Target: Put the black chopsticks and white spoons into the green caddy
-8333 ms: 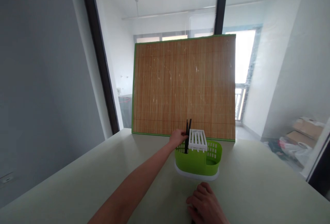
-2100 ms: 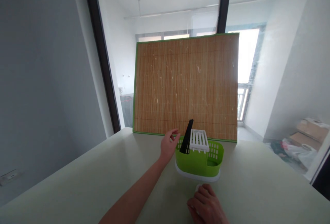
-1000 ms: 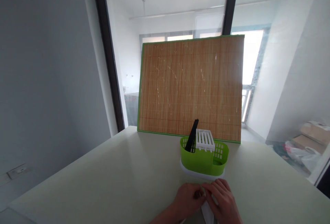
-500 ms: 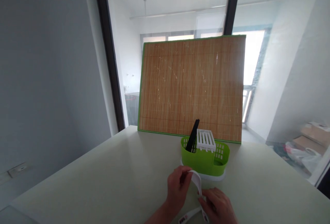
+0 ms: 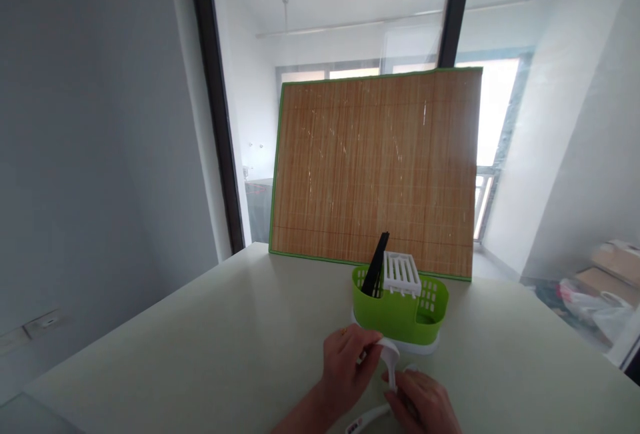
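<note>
A white spoon [image 5: 391, 362] is held between both hands, tilted, above the table. My left hand [image 5: 350, 359] pinches the edge of its bowl. Lower down, my right hand [image 5: 423, 397] has its fingers closed round the handle, hiding part of it. Beneath, a second white utensil [image 5: 373, 414] with a small printed label lies on the table; my right hand covers part of it. Just beyond the hands stands a green cutlery basket [image 5: 393, 314] on a white base. Black chopsticks [image 5: 375, 266] lean in its left compartment, and a white slatted rack [image 5: 401, 273] sits over the middle.
The pale table [image 5: 225, 341] extends to both sides. A bamboo mat [image 5: 375, 167] with green edging stands upright behind the basket, against a dark-framed glass partition. Cardboard boxes [image 5: 617, 267] and plastic bags lie on the floor at far right.
The spoon has turned in my hands, showing more of its bowl. My left hand has shifted slightly to the right. The camera view has moved a little.
</note>
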{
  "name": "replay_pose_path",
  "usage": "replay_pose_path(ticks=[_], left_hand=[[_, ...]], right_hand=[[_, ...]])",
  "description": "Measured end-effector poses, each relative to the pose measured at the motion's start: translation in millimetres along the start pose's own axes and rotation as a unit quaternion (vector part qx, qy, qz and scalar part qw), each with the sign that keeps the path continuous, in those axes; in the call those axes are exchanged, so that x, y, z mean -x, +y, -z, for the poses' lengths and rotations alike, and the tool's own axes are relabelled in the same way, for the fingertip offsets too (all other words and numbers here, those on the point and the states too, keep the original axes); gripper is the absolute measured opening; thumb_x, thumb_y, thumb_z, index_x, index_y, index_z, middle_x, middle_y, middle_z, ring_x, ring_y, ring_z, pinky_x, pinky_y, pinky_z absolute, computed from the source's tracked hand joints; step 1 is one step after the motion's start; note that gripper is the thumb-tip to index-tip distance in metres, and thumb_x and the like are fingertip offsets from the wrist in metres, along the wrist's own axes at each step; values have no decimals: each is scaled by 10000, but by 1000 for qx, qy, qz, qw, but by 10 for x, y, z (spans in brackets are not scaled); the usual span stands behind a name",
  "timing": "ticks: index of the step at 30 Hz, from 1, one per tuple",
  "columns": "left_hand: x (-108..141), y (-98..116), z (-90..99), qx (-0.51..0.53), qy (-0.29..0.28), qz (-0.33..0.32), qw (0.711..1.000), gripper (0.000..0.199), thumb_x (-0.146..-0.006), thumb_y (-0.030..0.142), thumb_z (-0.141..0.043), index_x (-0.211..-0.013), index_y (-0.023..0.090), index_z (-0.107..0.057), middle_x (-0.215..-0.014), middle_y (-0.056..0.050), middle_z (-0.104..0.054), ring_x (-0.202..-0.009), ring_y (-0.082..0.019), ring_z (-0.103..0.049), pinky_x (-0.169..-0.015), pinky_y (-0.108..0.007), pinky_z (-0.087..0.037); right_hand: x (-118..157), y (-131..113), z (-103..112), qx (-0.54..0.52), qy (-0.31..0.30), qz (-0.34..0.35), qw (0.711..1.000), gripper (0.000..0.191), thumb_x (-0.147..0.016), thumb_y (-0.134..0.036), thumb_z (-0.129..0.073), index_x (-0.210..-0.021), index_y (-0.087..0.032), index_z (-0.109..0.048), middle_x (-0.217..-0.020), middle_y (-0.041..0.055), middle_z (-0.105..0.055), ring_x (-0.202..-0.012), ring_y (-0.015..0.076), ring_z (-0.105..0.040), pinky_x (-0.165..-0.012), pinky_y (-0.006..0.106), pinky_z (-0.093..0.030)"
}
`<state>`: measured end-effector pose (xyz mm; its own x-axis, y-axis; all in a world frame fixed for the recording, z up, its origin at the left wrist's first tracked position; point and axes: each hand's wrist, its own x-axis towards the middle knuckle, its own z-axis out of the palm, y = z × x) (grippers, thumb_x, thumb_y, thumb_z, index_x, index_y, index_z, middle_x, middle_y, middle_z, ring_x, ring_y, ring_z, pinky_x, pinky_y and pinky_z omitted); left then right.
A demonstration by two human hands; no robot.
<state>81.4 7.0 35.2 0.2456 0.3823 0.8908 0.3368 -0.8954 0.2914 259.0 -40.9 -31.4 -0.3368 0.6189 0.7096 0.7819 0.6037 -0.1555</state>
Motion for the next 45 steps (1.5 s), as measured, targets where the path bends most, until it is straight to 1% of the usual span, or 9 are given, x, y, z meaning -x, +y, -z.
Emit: replay_pose_path(ticks=[7,10,13,19,25,32,37,41,45], left_hand=[[-873,-236,319,-80,175,44,980,108,-842,270,-548,-837,180,-608,-644,34,-592,-517,-62,-472,-532,-168,-391],[-1190,-429,302,-92,178,49,979,177,-860,325,-522,-858,170,-608,-688,17,-614,-558,-70,-504,-557,-175,-393],[-1320,-607,168,-121,122,72,983,229,-883,359,-479,-889,171,-610,-734,-3,-640,-619,-87,-553,-597,-191,-389],[-1202,-854,-151,-213,-57,131,967,298,-921,378,-382,-942,186,-609,-840,-25,-672,-707,-122,-588,-606,-215,-343],[-1061,-987,-318,-229,-127,154,953,237,-902,333,-418,-914,199,-614,-817,-11,-670,-696,-129,-580,-584,-212,-332],[-1047,-1052,-375,-226,-157,170,946,159,-862,305,-499,-906,199,-609,-777,-1,-661,-704,-143,-585,-589,-218,-337],[-988,-944,-286,-205,-121,167,957,268,-866,319,-492,-1106,210,-543,-839,3,-644,-766,-140,-588,-629,-219,-359],[-706,-704,-214,-136,-53,156,977,222,-881,310,-455,-1052,209,-556,-772,16,-617,-673,-114,-555,-616,-210,-369],[-293,-389,-250,-57,-97,134,985,189,-871,280,-459,-999,203,-576,-750,11,-624,-619,-101,-537,-601,-200,-380]], right_hand=[[-27,-21,90,-37,-6,6,999,258,-864,-214,-494,-1121,-187,-496,-635,-25,-600,-541,130,-582,-561,226,-444],[-39,-24,108,-33,-2,5,999,247,-868,-216,-488,-1113,-190,-503,-634,-24,-599,-542,132,-583,-563,228,-445],[-49,-24,114,-26,-8,2,1000,213,-872,-213,-475,-1080,-193,-521,-635,-17,-597,-550,136,-584,-569,234,-443],[-47,-8,112,-16,-16,-4,1000,176,-882,-220,-467,-1042,-200,-536,-645,-8,-605,-561,144,-585,-565,242,-438],[-53,-12,99,-16,-28,-6,999,162,-884,-214,-456,-1020,-203,-545,-678,9,-623,-586,152,-595,-571,247,-440],[-49,-22,109,-15,-35,-5,999,164,-884,-212,-458,-1027,-206,-539,-687,11,-626,-593,159,-596,-576,256,-435],[-39,-16,114,-17,-37,-14,999,166,-886,-208,-464,-1034,-211,-539,-706,15,-630,-611,159,-600,-593,254,-436],[-42,-14,106,-13,-33,-18,999,165,-888,-202,-454,-1027,-210,-544,-717,22,-638,-623,164,-609,-593,257,-441],[-28,-6,105,-20,-29,-29,999,176,-891,-200,-447,-1035,-212,-549,-743,29,-650,-657,165,-625,-613,254,-454]])
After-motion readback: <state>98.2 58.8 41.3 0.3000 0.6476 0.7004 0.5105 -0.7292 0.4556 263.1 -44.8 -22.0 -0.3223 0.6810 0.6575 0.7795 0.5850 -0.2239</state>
